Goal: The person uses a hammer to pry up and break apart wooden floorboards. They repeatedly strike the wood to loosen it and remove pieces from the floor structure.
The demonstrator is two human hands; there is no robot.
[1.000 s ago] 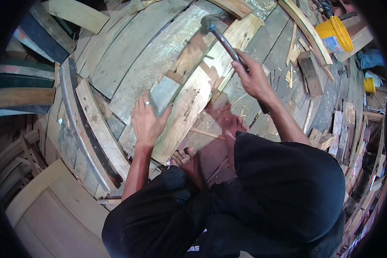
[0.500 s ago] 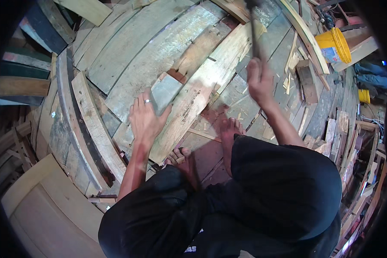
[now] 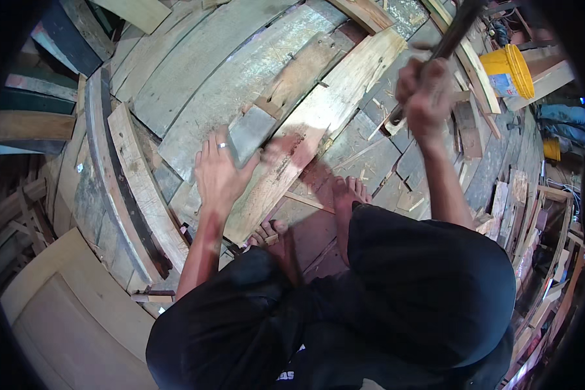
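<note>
A long pale plank lies slantwise on the wooden floor, its near end by my bare feet. My left hand, a ring on one finger, lies flat with fingers stretched out and thumb spread toward the plank. Touching its fingertips is a grey wooden block, in line with a brown worn board. A small dark peg or nail sticks up at the plank's edge. My right hand, smeared by motion, is closed round a dark-handled tool; the tool's head is out of view.
Curved timbers lie to the left, above a panelled wooden door. At the right are a short wood block, a yellow bucket, scrap wood, and another person's blue-clad legs. Wood chips litter the floor.
My right hand has swung up and to the right with the tool, whose handle now tilts to the right. The left hand and the plank have stayed in place.
</note>
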